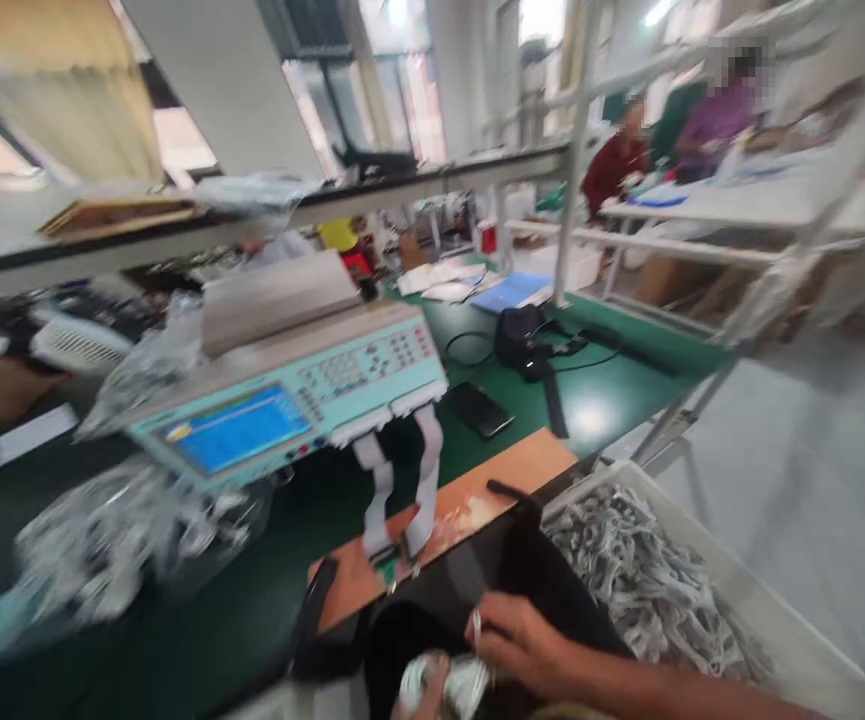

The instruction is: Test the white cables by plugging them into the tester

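Low in the head view, my left hand (430,690) is closed around a bundle of white cable (466,684) above my lap. Just right of it, my right hand (523,640) pinches a small pale end (477,627), which looks like part of the white cable; motion blur hides its detail. Beyond my hands stands a turquoise tester (357,372) with a lit blue screen. Two flat white ribbon cables (426,480) hang from its front down to small connectors over an orange mat (529,462).
A white bin (799,650) full of grey-white cables stands at my right. On the green table (612,400) lie a phone (479,409), a black strapped item (520,340) and a blue folder (513,292). Plastic bags (113,540) lie left. Two people sit at the far right.
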Demonstrator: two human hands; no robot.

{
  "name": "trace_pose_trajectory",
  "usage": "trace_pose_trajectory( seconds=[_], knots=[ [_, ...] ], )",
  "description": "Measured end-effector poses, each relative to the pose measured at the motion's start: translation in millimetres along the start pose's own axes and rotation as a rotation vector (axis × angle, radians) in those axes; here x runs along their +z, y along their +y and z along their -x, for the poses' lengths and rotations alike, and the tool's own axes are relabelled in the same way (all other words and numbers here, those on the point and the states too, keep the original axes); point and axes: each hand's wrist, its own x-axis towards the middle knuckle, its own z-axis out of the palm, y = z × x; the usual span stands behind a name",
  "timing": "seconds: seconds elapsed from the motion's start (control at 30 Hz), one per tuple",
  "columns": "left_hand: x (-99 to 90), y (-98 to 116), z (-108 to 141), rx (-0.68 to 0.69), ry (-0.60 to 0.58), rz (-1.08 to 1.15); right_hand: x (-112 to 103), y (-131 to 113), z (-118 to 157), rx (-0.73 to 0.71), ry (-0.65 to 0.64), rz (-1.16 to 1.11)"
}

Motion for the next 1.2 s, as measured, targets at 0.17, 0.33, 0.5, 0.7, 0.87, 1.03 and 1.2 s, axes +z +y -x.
trace_pose_trajectory(
  seconds=[0.17,0.33,0.5,0.7,0.87,1.03,1.2],
  knots=[
    [-12.7,-5,5,0.050,0.136,0.338,18,-7,-37,-0.301,0.077,0.046],
    [-10.2,14,-3,0.071,0.171,0.397,35,-9,-62,-0.110,0.065,-0.201],
    [-17.2,25,-6,0.062,0.086,0.350,43,-12,-73,-0.024,0.048,-0.364],
    [-20.2,30,-10,0.062,0.077,0.326,45,-20,-74,0.018,0.045,-0.462],
    [-32.1,30,-15,0.120,0.027,0.181,47,-31,-71,0.088,0.006,-0.566],
    [-39.6,31,-22,0.175,0.013,0.145,53,-40,-72,0.156,0.019,-0.676],
    [-33.4,29,-26,0.216,0.156,0.281,54,-41,-75,0.198,0.087,-0.676]
  ],
)
